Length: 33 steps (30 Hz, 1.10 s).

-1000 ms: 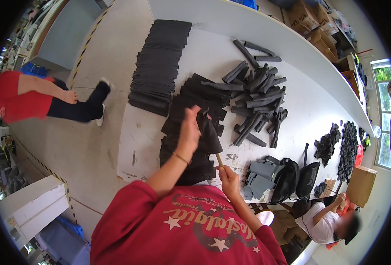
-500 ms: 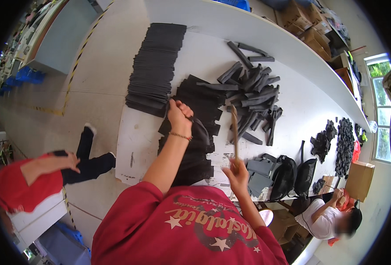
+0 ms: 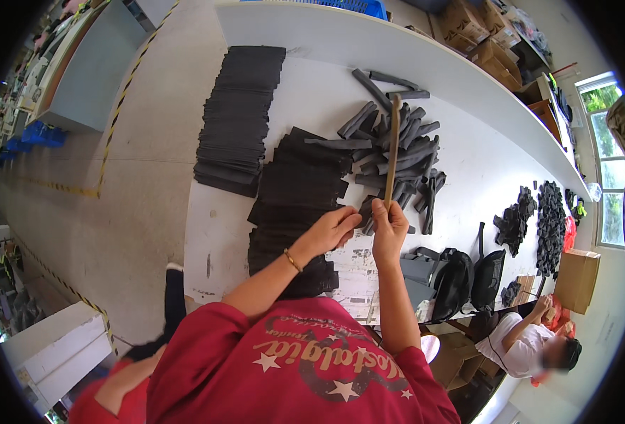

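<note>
Head view: right hand (image 3: pixel 388 230) grips a wooden stick (image 3: pixel 393 145); left hand (image 3: pixel 332 230) is curled nearby, its hold cannot be told; dark tubes (image 3: pixel 413 157) lie heaped beyond.

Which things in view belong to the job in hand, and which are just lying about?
Seemingly in the job:
brown stick in the right hand
dark rolled tubes
flat black pieces
neat row of dark pieces

Seemingly just lying about:
black bags
cardboard boxes
blue crate
</note>
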Motion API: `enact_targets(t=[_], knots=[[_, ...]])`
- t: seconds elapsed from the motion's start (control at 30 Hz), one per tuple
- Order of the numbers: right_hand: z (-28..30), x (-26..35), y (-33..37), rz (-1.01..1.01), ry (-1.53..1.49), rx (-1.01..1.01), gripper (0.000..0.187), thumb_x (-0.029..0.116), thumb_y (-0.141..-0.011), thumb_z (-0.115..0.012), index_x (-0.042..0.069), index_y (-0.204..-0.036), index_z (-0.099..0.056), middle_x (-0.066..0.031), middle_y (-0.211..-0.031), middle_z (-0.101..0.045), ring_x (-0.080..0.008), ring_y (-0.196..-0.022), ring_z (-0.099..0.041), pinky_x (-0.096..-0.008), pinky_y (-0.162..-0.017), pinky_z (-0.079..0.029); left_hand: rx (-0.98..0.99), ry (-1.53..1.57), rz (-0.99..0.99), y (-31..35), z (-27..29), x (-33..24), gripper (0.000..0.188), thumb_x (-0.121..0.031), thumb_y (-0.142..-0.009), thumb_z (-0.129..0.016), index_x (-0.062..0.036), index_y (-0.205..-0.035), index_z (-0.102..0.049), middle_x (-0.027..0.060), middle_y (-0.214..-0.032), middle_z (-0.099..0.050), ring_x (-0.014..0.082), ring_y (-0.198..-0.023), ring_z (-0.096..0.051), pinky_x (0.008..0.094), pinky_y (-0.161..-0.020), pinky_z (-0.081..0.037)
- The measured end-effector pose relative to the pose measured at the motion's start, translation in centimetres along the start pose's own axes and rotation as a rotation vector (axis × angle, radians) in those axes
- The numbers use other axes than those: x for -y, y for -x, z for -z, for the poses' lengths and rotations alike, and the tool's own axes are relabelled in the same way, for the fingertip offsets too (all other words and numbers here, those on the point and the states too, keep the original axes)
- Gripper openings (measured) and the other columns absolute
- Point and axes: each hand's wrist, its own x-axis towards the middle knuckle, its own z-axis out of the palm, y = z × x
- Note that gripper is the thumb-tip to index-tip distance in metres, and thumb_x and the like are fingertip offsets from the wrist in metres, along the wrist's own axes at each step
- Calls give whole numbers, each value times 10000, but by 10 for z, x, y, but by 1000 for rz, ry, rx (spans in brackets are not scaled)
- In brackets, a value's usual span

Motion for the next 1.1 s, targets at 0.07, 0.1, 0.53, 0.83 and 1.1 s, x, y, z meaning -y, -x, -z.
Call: enact_targets(t=[0.07,0.1,0.53,0.83,1.1], knots=[[-1,7,-15,10,-52,-38,199,187,-918,-612,89,-756,-551,87,-613,-426,-6,-514,-335,-186,-448,-228,-57,53,79,5,-11,14,275,-286,-1000,-434,-50,-889,-519,-36,-581,-414,43,-477,-380,206,-455,-336],[-1,23,-28,47,-132,-134,203,196,-922,-606,96,-756,-546,87,-606,-421,-4,-504,-334,-184,-442,-222,-83,-28,34,10,-15,28,292,-288,-1003,-423,-52,-856,-512,-34,-582,-404,39,-489,-373,201,-458,-332],[27,49,-101,36,-351,-200,243,227,-932,-591,121,-745,-478,60,-585,-387,-19,-447,-281,-206,-394,-207,-482,-196,-438,8,6,27,230,-171,-878,-616,-7,-1024,-547,94,-924,-620,171,-767,-609,263,-691,-483],[-10,48,-103,-27,-394,-321,188,233,-919,-610,134,-775,-540,69,-595,-414,-19,-459,-352,-189,-399,-264,-135,-163,-218,-47,-45,28,258,-253,-988,-403,-35,-865,-466,71,-531,-512,176,-421,-513,348,-448,-397],[50,69,-174,197,-251,-373,291,251,-939,-575,95,-719,-462,43,-593,-397,-46,-445,-286,-231,-396,-206,-215,-261,-67,3,-14,47,183,-174,-935,-482,-39,-818,-520,98,-575,-564,202,-469,-557,332,-476,-434]])
